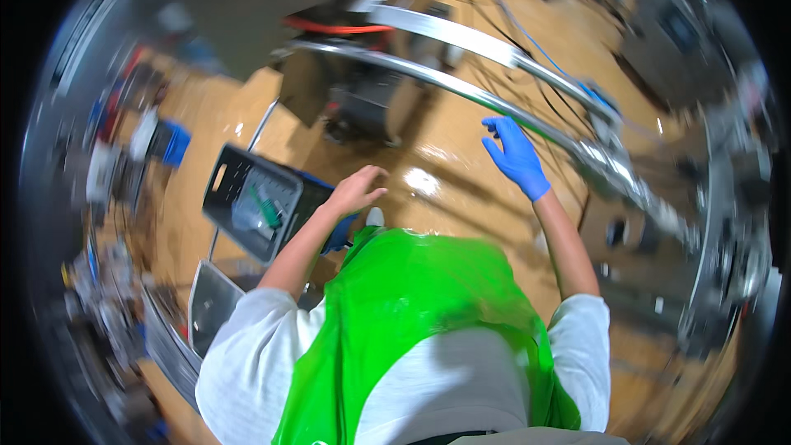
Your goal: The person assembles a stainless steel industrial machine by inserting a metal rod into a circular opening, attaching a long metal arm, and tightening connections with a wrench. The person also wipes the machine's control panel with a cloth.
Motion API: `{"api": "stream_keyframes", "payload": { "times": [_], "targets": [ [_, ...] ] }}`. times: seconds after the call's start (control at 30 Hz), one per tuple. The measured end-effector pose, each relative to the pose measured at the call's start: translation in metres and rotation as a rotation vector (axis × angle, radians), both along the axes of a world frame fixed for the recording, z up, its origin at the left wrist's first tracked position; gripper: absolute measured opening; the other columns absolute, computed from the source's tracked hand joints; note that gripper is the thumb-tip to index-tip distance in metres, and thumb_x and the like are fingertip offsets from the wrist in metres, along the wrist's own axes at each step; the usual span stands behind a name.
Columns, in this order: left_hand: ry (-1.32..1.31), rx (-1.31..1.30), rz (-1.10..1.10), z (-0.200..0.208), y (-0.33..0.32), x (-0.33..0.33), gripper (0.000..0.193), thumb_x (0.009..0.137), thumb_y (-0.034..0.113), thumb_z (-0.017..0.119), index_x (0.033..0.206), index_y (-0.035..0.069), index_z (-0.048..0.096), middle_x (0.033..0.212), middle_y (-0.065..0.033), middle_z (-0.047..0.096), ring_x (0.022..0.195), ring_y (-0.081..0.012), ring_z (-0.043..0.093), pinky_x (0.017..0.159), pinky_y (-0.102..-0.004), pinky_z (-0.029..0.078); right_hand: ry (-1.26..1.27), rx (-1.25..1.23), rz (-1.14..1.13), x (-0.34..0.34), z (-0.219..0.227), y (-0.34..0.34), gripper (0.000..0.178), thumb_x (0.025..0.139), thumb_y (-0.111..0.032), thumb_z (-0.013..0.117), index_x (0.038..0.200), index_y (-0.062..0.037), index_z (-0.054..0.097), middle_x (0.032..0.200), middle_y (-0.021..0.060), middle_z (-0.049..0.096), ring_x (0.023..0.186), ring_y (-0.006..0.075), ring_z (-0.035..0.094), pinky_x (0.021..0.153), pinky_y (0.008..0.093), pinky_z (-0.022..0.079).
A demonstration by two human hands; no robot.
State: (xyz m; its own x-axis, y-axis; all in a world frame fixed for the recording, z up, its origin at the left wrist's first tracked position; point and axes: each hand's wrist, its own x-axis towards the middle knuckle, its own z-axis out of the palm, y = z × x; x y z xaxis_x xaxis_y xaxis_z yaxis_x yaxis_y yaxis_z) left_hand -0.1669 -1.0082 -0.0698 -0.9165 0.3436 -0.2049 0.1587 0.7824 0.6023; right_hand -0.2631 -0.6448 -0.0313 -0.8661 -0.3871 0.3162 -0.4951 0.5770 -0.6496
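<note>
My left hand (358, 191) is bare and hangs in the air over the floor, its fingers loosely bent and apart, with nothing in it. Just left of it stands a dark grey plastic crate (227, 213). Inside the crate are a green-handled tool (267, 209), whose kind I cannot make out, and something clear like plastic film (246, 213). A blue glove covers my right hand (516, 158), which is open and empty, thumb spread from the fingers. The nearest thing to it is a shiny metal rail (461, 82), apart from the fingertips in the picture.
A flat metal bar (449, 36) runs beyond the rail, with cables (527, 33) on the tan floor (428, 161) behind. Dark wheeled equipment (362, 111) stands ahead. Metal machinery (643, 239) is at the right. A blue bin (175, 143) and a metal tub (216, 301) are at the left.
</note>
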Motion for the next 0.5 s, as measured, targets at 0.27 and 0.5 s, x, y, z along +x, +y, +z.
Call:
{"api": "stream_keyframes", "payload": {
  "times": [0.27,0.5],
  "targets": [
    [0.093,0.422,0.614,-0.057,-0.253,-0.036,0.037,0.084,0.027,0.070,0.108,0.001,0.064,0.097,-0.0107,0.069,0.091,-0.0211,0.066,0.081,-0.0314,0.051,0.409,0.499,0.000,-0.164,-0.042,-0.272,0.060,0.079,-0.026,0.071,0.132,-0.0116,0.047,0.123,0.0190,0.053,0.112,0.0389,0.051,0.097,0.0450,0.042],
    [0.178,0.608,0.891,-0.103,-0.340,-0.088,0.042,0.085,0.036,0.070,0.109,0.003,0.063,0.091,-0.0085,0.068,0.084,-0.0156,0.064,0.077,-0.0296,0.050,0.014,0.763,0.088,-0.293,-0.088,-0.313,0.067,0.081,-0.050,0.067,0.133,-0.0096,0.053,0.130,0.0204,0.057,0.117,0.0380,0.055,0.096,0.0479,0.044]
  ]
}}
